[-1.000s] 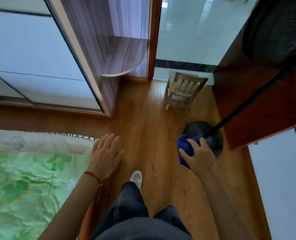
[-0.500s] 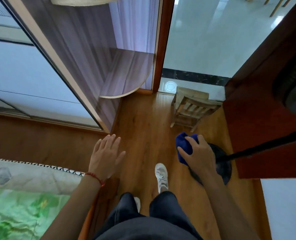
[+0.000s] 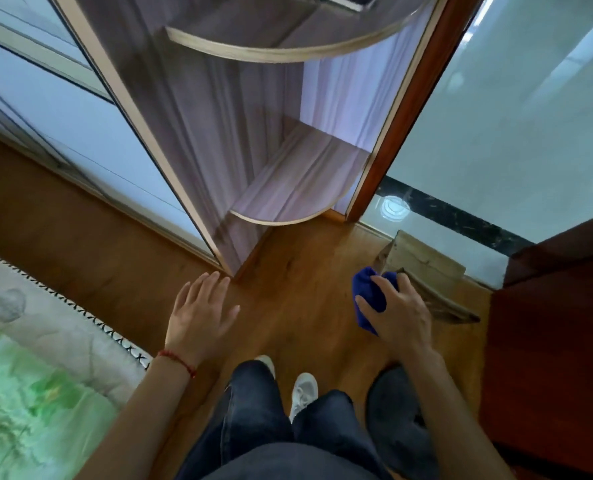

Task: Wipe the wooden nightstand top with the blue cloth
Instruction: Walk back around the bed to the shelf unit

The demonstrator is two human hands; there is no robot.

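Above the floor (image 3: 298,271) | view tilted up since earlier, shelves nearer | right hand (image 3: 397,313) clenches blue cloth (image 3: 369,299), left hand (image 3: 199,313) released | nightstand unseen

No words, labels, brands or numbers can be read anywhere in this view.

A bedroom in a home, seen from above. A bed with a green-patterned quilt (image 3: 28,403) occupies the lower left, beside a wardrobe with sliding panels (image 3: 63,109) and rounded corner shelves (image 3: 298,188). Wood-plank flooring (image 3: 288,306) meets a doorway (image 3: 402,109) opening onto pale tiles (image 3: 513,133).
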